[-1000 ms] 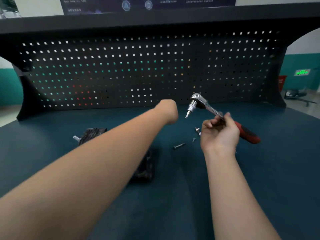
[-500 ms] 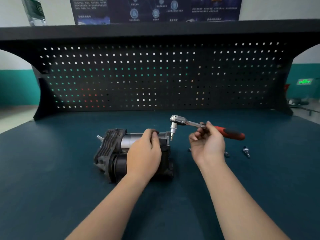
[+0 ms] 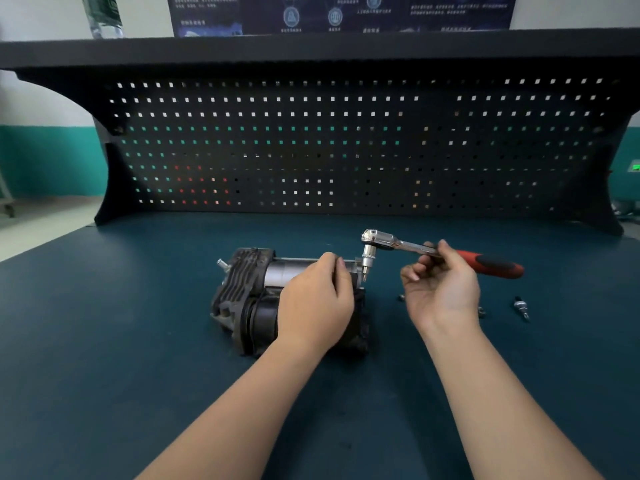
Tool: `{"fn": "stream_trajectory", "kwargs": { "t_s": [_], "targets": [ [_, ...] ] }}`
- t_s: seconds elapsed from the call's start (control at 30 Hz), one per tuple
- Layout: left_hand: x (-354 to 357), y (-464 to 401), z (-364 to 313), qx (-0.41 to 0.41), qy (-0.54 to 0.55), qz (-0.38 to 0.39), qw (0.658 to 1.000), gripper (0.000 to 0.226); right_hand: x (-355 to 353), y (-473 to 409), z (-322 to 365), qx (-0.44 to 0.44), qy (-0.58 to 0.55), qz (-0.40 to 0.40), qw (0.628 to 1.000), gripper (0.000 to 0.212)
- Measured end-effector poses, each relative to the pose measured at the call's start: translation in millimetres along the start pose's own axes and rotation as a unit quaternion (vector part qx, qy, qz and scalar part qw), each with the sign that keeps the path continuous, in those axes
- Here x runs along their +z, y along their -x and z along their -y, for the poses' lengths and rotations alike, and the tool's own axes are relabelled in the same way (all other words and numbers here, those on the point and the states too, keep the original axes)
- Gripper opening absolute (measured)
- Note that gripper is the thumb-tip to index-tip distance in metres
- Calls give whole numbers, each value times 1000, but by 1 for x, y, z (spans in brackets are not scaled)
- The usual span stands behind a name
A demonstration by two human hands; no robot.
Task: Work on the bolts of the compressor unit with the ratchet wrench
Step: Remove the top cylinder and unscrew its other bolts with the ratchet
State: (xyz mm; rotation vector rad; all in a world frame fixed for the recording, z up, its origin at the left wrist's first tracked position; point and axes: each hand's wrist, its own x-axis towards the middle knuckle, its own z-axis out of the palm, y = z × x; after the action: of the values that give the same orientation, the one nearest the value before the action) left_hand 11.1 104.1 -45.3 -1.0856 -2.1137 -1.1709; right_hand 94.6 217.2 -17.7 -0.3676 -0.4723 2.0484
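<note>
Left hand [image 3: 317, 306] clamps compressor unit [image 3: 249, 299]; right hand [image 3: 441, 285] pinches ratchet wrench [image 3: 408, 247] mid-shaft. Bit may slip off the bolt: weak leverage.

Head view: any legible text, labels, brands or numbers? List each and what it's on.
None can be read.
Poster above the bench shelf: round icons and lines of text, too blurred.
Bottle on the shelf: green label, print illegible.
Green lit sign at right edge: too small.
Ratchet wrench and compressor unit: no markings visible.
</note>
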Motion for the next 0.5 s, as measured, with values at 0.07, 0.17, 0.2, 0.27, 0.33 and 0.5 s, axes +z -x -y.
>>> {"fn": "stream_trajectory", "kwargs": {
  "t_s": [0.07, 0.17, 0.2, 0.27, 0.33, 0.5],
  "targets": [
    [1, -2, 6, -24, 22, 12, 999, 27, -1, 1, 1, -8, 8, 0, 1000, 24],
    [-1, -3, 9, -58, 55, 36, 996, 17, -1, 0, 2, -23, 15, 1, 1000, 24],
    [-1, -3, 8, -66, 64, 43, 995, 15, -1, 0, 2, -26, 16, 0, 1000, 23],
    [-3, -6, 6, -80, 91, 48, 991, 16, -1, 0, 1, -30, 20, 0, 999, 22],
    [-7, -16, 4, -88, 134, 28, 987, 18, 0, -1, 0, -31, 29, 4, 999, 22],
    [-13, -40, -1, -162, 322, 73, 930, 26, 0, -1, -4, -37, 55, 19, 998, 23]
  ]
}}
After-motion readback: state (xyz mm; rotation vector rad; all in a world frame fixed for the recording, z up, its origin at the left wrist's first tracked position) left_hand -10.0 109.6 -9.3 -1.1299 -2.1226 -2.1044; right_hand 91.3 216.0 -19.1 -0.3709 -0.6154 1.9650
